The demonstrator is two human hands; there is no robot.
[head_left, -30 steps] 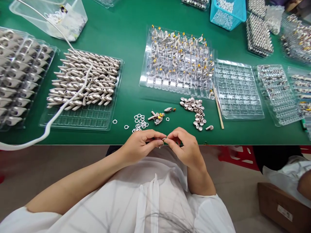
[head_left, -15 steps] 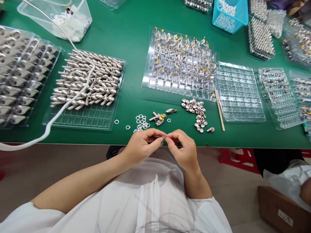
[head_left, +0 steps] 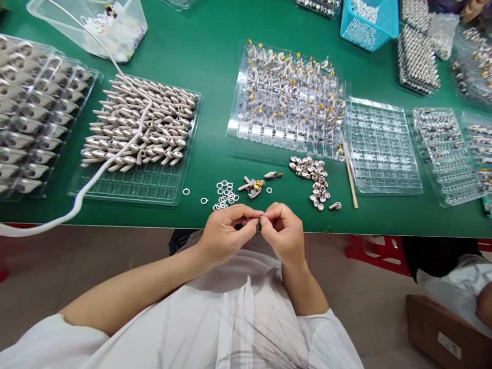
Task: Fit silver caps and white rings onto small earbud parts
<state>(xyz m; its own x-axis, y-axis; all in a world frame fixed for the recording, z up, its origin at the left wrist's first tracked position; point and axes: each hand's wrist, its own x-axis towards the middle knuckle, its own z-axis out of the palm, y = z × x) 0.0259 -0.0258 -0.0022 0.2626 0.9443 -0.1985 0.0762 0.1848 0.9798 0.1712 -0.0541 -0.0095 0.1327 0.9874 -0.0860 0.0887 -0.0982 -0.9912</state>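
Note:
At the table's front edge, my left hand [head_left: 226, 230] and my right hand [head_left: 283, 231] meet fingertip to fingertip. Both are closed in a pinch around a small part, mostly covered by the fingers, so I cannot make out its kind. Just beyond them lie loose white rings [head_left: 226, 195]. Beside the rings is a small heap of beige earbud-like housings with yellow tabs [head_left: 253, 186]. A group of small round beige caps [head_left: 317, 179] lies to the right, with a single stemmed housing [head_left: 335, 206] near it.
Left stands a tray of beige stemmed shells [head_left: 134, 128], crossed by a white cable [head_left: 111, 159]. A clear tray [head_left: 253, 132] holds parts with yellow tabs. Farther off are a blue basket [head_left: 369, 31] and a clear bin [head_left: 132, 38]. A wooden stick [head_left: 350, 179] lies right. Another person's sleeve [head_left: 453, 274] shows.
My right hand has shifted slightly left and turned inward, so its fingertips press closer to my left ones. The small part between them is now more covered. The view has moved slightly.

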